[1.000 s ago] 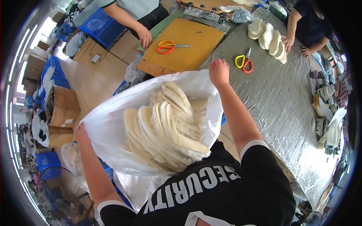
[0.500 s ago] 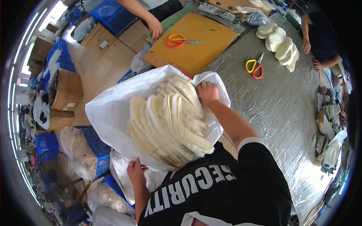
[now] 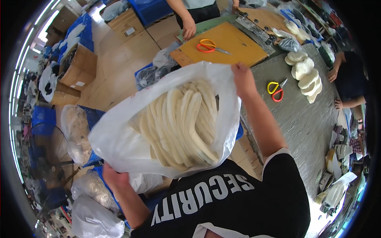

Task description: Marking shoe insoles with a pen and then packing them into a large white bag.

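Note:
A white plastic bag [image 3: 113,137] hangs open in front of my body, its mouth stretched wide. Inside it stand several cream-coloured fleecy insoles [image 3: 178,123], packed side by side on edge. My right hand [image 3: 243,78] is closed in a fist round the bag's rim at the far right corner. At the near left, my left hand [image 3: 115,177] is closed on the bag's lower edge; it is blurred and its fingertips are hidden.
A grey-topped table [image 3: 293,127] on the right bears yellow-and-red scissors [image 3: 274,90] and a row of pale insoles [image 3: 307,79]. Orange scissors [image 3: 210,46] lie on a yellow board [image 3: 238,43]. Co-workers' hands [image 3: 189,28] are at the far side. Filled bags [image 3: 75,133] stand at left.
My right hand has come out from the bag's inner side to its corner, moving right. My left hand has shifted left. The bag has been lifted and spread, and the view has turned.

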`<state>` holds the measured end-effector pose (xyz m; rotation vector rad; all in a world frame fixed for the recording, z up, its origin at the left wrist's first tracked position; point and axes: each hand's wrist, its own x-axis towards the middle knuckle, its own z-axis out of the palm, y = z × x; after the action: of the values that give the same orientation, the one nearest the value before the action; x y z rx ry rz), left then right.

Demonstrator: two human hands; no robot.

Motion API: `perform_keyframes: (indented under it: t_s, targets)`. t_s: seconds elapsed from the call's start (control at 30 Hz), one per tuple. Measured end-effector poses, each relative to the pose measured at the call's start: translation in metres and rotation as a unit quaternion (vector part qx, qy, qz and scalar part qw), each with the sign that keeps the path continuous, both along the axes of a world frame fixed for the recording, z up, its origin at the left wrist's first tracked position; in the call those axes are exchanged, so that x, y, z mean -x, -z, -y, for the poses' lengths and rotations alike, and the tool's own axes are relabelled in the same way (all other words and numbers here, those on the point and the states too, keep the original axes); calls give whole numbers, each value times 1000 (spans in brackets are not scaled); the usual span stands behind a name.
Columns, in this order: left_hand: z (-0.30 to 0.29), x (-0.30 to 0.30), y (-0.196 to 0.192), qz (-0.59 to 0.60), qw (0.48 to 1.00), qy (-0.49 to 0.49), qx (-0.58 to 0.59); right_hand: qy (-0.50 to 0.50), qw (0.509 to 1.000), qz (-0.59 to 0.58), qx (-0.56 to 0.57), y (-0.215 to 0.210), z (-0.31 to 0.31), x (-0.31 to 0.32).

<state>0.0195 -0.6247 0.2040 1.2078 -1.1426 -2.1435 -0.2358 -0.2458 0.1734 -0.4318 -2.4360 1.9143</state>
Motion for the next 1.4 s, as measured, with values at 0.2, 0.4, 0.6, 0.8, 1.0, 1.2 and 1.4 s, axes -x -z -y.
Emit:
perform_keyframes:
  t_s: [0.2,0.4,0.6,0.8,1.0,1.2,1.4]
  targets:
    - [60,-36,-37,-73,993,-88,-2,78,920,-112,367,-9,-74,40]
    - [51,-15,-3,-69,993,-78,50,35,927,-221,-301,8,-66,25]
    - [-27,9,-29,93,598,-19,796,-416,893,-24,-171,-13,40,-81]
    - [-26,10,1,322,564,-34,760,-256,961,-51,-89,114,69,-107]
    - [-33,-14,11,214,872,111,427,-347,926,-56,-141,93,110,-142]
    - [-78,54,-12,-8,842,190,506,-243,961,-26,132,121,95,-146]
    - [-37,90,104,337,810,458,139,-214,937,124,245,110,106,-125]
